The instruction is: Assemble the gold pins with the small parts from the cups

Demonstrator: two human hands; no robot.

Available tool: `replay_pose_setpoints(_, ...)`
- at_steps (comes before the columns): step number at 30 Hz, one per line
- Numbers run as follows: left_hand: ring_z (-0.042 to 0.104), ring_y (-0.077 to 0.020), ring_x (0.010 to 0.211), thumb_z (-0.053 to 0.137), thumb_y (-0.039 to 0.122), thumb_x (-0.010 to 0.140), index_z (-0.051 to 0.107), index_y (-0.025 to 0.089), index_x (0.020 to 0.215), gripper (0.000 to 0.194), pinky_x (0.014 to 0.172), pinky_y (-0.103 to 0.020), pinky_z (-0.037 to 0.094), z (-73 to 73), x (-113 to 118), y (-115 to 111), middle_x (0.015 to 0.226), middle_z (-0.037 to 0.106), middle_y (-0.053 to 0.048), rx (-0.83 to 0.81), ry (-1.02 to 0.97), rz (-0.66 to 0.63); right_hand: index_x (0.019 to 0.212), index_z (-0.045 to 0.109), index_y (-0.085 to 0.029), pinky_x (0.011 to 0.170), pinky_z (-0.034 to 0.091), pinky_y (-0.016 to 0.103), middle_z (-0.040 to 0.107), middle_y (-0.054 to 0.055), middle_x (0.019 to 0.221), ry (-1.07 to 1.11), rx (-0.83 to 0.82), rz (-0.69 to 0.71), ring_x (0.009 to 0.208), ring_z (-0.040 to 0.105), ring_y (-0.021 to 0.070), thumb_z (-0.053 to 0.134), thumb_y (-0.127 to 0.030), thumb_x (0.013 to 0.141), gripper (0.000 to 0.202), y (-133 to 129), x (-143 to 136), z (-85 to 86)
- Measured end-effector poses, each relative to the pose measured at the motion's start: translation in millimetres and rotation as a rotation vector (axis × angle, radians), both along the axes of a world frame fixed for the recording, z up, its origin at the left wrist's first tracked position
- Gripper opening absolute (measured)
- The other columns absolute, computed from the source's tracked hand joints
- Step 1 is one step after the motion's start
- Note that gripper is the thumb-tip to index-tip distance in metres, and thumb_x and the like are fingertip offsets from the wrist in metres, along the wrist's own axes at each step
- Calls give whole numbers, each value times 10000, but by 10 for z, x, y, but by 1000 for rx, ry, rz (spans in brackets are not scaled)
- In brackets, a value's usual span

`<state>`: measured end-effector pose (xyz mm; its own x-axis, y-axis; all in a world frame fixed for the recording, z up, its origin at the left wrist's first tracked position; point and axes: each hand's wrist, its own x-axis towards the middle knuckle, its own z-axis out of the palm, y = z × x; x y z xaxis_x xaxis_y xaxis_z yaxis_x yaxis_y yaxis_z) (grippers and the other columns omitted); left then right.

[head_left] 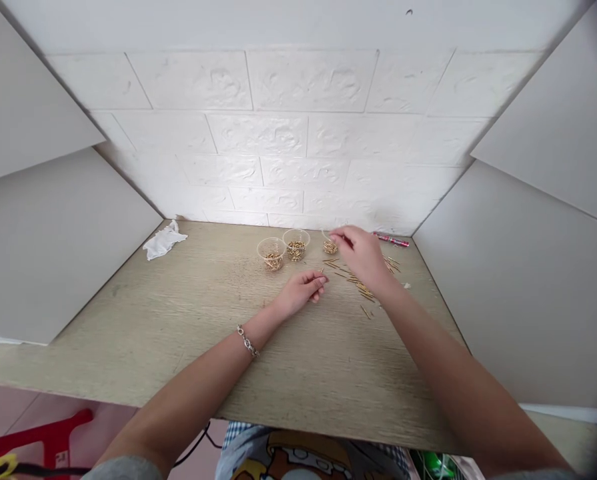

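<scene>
My left hand (304, 292) is closed in a pinch above the table, a small gold-coloured metal piece (322, 270) poking up from its fingertips. At the rim of the right-hand clear plastic cup (330, 247), my right hand (361, 255) has thumb and fingers pinched together; whatever they hold is too small to make out. That cup contains small gold pieces and is partly covered by the hand. Two more clear cups, the left one (271, 253) and the middle one (296, 245), also hold small gold parts. Thin gold pins (362, 287) lie scattered beneath my right hand and forearm.
A crumpled white tissue (165, 240) lies at the back left of the table (198, 333). Near the white brick-pattern wall (278, 133) is a red tube-like packet (393, 240). Grey panels (53, 247) stand on both sides. Below the front edge is a red frame (53, 433).
</scene>
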<state>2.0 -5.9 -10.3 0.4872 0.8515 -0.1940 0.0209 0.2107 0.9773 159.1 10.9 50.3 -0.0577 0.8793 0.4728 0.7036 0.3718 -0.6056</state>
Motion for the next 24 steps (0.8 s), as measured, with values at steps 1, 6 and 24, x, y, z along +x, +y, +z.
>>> replay_pose_setpoints(1,436,-30,483,618,403,722,566,135,827,293,504,-178,353,-2,-3,6,638,521,42,-15,-11,3,880,639,-197,711,441,300,653,46,844,104,-49,-14,772,578,179,458,-315,836,221,-132,-6,-104)
replay_pose_setpoints(6,458,-25,503,681,370,677,588,124,849,314,535,-179,375,-9,-12,25,676,568,30,-69,-48,19,903,589,-175,521,425,264,587,9,640,509,-213,13,515,494,126,432,-401,827,285,-407,7,-561)
replay_pose_setpoints(24,467,-35,564,639,290,711,560,119,811,214,580,-192,384,-4,3,21,731,580,15,22,-53,28,755,539,-187,708,473,325,651,23,738,487,-396,104,719,608,165,514,-274,749,90,-323,-79,-830)
